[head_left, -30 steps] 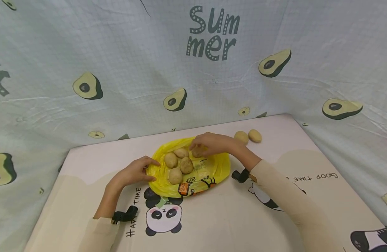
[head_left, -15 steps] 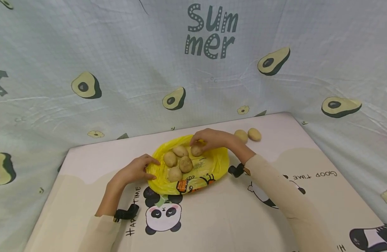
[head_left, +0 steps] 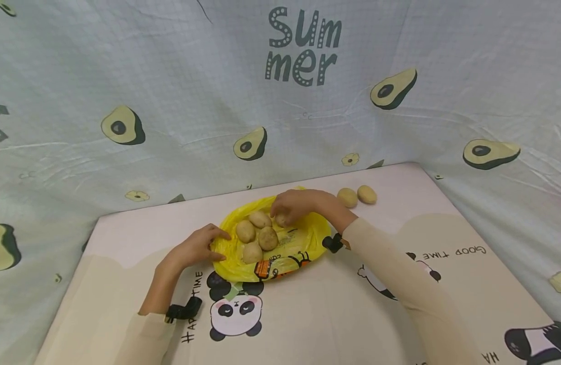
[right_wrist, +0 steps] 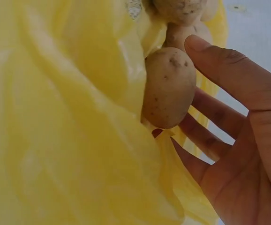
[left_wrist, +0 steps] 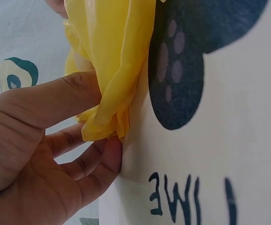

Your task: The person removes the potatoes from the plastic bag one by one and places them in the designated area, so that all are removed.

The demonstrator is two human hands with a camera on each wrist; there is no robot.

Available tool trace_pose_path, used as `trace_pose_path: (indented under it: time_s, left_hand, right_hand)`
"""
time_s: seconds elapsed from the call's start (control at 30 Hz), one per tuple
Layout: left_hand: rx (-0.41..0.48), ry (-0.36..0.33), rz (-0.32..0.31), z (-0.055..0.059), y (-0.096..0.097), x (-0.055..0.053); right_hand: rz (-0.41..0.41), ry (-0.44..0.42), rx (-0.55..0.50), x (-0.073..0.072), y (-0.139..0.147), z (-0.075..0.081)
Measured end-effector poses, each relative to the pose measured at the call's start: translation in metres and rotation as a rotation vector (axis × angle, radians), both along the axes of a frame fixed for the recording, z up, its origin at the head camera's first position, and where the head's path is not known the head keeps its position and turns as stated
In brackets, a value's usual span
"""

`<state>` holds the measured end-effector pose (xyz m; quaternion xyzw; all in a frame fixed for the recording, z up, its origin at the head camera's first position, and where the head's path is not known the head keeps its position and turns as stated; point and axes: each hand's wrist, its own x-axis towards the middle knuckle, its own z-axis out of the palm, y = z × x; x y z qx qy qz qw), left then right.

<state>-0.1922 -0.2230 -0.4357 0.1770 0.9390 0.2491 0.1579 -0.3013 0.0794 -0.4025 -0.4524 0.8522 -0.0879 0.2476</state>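
Our right hand (head_left: 293, 204) has shifted slightly toward nine o'clock since half a second ago, hiding more of the potato (right_wrist: 169, 89) its thumb and fingers curl round. That potato sits near twelve o'clock inside the yellow plastic bag (head_left: 320, 238); four more potatoes (head_left: 268, 238) cluster toward its seven to nine. At the bag's nine o'clock, our left hand (head_left: 198, 247) pinches the rim. Two loose potatoes (head_left: 367, 194) lie at two on the tabletop (head_left: 316, 309).
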Motion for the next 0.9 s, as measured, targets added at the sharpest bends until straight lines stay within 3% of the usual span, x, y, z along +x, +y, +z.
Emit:
trace_pose_path:
  time_s: [0.17, 0.4, 0.9]
  left_hand:
    - [0.001, -0.003, 0.012, -0.002, -0.001, -0.001]
    - [-0.001, -0.006, 0.021, 0.001, 0.0, 0.0]
    - [0.0, 0.001, 0.011, 0.001, 0.001, -0.001]
  right_hand:
    - [-0.033, -0.016, 0.042, -0.004, -0.006, 0.001]
    - [-0.016, -0.042, 0.053, -0.009, -0.012, 0.0]
    - [-0.015, 0.007, 0.075, -0.008, -0.011, -0.005]
